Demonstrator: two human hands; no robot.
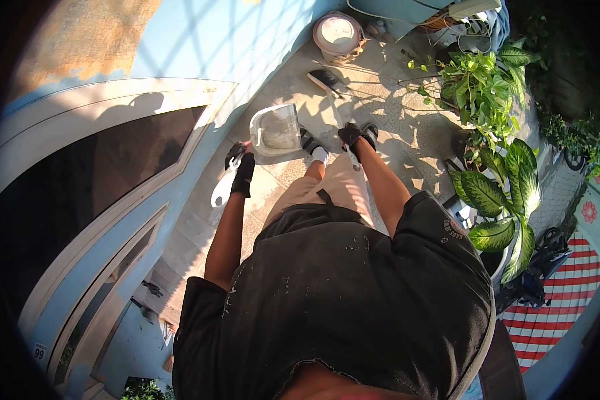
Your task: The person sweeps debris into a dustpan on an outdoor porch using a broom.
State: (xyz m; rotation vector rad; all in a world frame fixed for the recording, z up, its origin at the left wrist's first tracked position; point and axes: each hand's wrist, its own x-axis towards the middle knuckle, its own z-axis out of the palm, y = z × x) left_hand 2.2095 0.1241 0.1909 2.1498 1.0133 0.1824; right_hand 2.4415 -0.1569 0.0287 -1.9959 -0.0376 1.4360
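Note:
My left hand (pixel 240 167), in a black glove, is closed around the handle of a white dustpan (pixel 277 130). The handle's pale end sticks out below the hand, and the pan hangs above the paving, left of my feet. A black glove also covers my right hand (pixel 355 135), which grips the thin white handle of a broom. Dark bristles of the broom (pixel 325 83) rest on the floor beyond my feet, right of the dustpan. Some dust shows inside the pan.
A round lidded bucket (pixel 338 35) stands by the blue wall at the top. Potted leafy plants (pixel 507 193) line the right side. A door frame and blue wall run along the left. Red-and-white stripes (pixel 567 300) show at the lower right.

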